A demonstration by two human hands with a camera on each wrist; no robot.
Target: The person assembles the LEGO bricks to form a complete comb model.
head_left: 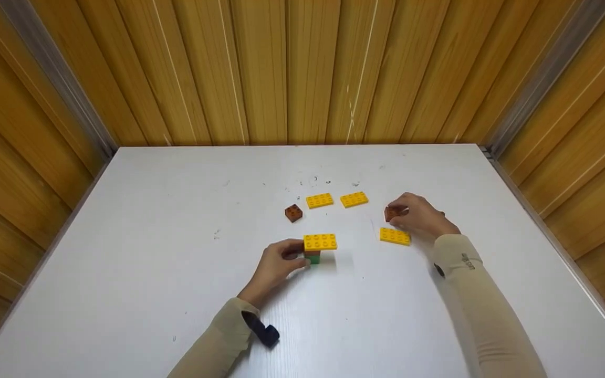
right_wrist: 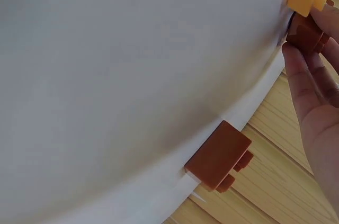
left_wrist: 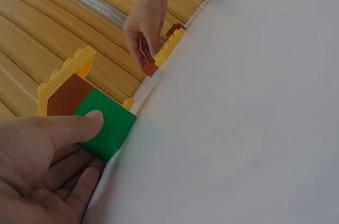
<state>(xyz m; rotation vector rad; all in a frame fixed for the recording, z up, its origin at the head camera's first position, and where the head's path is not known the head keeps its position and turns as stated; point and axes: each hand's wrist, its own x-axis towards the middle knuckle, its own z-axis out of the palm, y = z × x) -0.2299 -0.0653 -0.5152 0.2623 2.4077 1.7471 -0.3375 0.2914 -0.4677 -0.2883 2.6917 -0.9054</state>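
My left hand (head_left: 276, 263) grips a small stack standing on the table. Its bottom is a green brick (left_wrist: 108, 123), a brown brick (left_wrist: 70, 96) sits above, and a yellow eight-stud plate (head_left: 320, 241) tops it, overhanging to the right. In the left wrist view the thumb presses the green brick's side. Farther right, my right hand (head_left: 424, 216) pinches another brown brick (right_wrist: 306, 34) between thumb and fingers at the table surface. A yellow plate (head_left: 395, 236) lies just in front of that hand. The fingers partly cover the pinched brick in the head view.
Two yellow plates (head_left: 319, 200) and a loose brown brick (head_left: 293, 213) lie beyond the stack. Another brown brick (right_wrist: 218, 155) stands near the right hand. The white table (head_left: 176, 236) is bounded by wood-patterned walls (head_left: 260, 73) at back and sides.
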